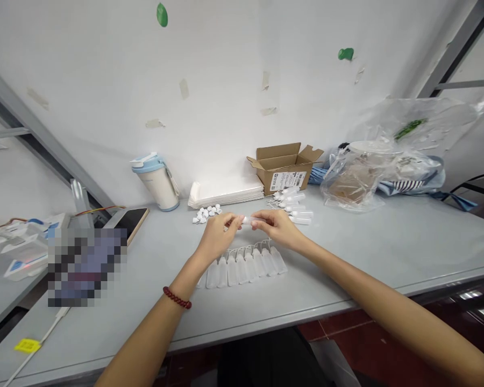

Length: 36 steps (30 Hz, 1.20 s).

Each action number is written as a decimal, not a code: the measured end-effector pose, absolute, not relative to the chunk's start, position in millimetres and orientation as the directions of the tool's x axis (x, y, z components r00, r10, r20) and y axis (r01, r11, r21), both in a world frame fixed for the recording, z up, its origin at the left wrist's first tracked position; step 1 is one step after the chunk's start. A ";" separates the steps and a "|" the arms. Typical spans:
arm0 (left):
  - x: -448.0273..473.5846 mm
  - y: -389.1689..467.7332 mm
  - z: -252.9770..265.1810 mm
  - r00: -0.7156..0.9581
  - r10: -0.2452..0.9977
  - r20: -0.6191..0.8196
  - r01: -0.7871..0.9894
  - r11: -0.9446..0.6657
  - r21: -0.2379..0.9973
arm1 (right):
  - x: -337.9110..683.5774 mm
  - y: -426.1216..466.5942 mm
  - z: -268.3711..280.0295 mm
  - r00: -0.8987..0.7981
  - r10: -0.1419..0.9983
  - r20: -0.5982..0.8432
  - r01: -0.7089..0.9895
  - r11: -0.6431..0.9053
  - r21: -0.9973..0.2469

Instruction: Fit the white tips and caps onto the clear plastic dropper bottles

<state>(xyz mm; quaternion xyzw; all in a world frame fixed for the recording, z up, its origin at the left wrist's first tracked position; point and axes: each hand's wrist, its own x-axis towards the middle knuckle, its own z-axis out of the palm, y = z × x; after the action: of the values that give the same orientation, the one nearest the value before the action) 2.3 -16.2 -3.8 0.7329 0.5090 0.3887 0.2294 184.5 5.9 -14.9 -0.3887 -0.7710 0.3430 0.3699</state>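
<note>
Above the table, my left hand (216, 231) pinches the white cap end of a small translucent plastic bottle (248, 220). The body of that bottle is between the fingers of my right hand (281, 228), which hide much of it. Below both hands lies a row of flat translucent bottles (242, 269) with thin curved white tubes at their tops. A pile of small white caps (204, 214) is just behind my left hand. Several slim translucent bottles (293, 207) lie beyond my right hand, partly covered by it.
Along the wall are a tumbler (155, 183), a stack of white sheets (228, 193), an open cardboard box (284, 172) and a clear plastic bag (353, 177). At left lie a phone (135, 220), a pixelated object (86, 266) and a white cable (50, 330).
</note>
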 end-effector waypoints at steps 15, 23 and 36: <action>2.7 -19.0 -0.5 0.203 0.927 0.317 0.549 -0.376 0.747 | 185.5 7.0 -14.3 -0.469 0.862 0.192 0.284 0.353 -0.891; 3.4 -21.9 1.5 0.265 0.910 0.319 0.585 -0.415 0.697 | 185.7 5.7 -15.0 -0.478 0.856 0.199 0.276 0.361 -0.891; -16.7 -9.2 2.7 0.144 0.889 0.435 0.650 -0.416 0.636 | 207.8 21.8 -1.2 -0.379 0.904 0.197 0.278 0.314 -0.908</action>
<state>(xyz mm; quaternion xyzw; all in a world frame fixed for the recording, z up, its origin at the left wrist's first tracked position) -16.7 -9.2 2.7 0.7411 0.5190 0.3985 0.1499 207.8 21.8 -1.2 -0.4115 -0.7184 0.4167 0.3755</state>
